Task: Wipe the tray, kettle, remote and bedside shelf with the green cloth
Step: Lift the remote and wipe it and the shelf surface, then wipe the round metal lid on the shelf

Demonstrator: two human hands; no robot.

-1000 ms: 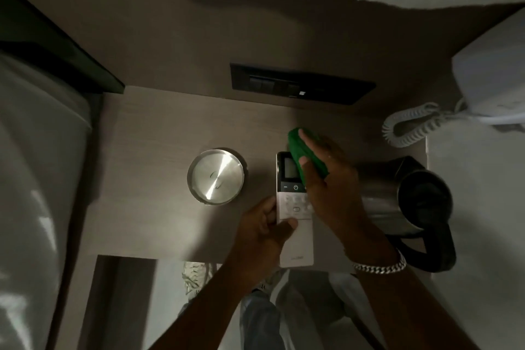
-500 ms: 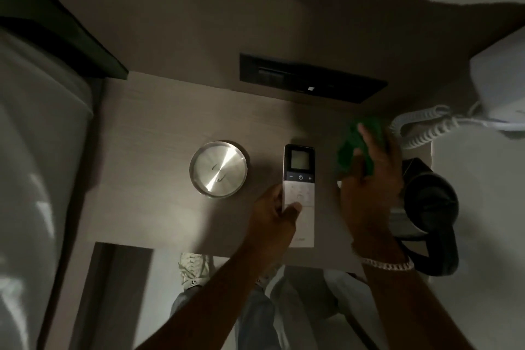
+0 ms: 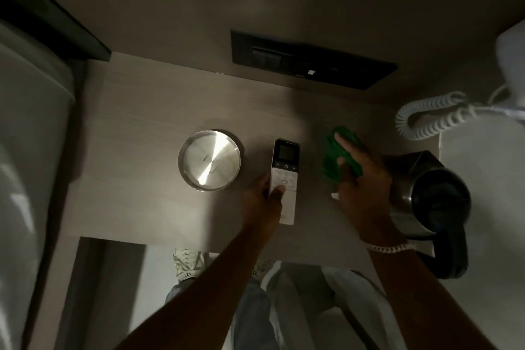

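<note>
I have the right hand (image 3: 360, 179) with fingers pinching the green cloth (image 3: 338, 156) onto the bedside shelf (image 3: 142, 136), just right of the remote (image 3: 285, 176) (long axis pointing away, screen far end), left hand (image 3: 261, 196) gripping its near-left edge.

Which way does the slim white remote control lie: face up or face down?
Face up: the slim white remote control shows its screen and buttons; the left hand holds its edge.
</note>
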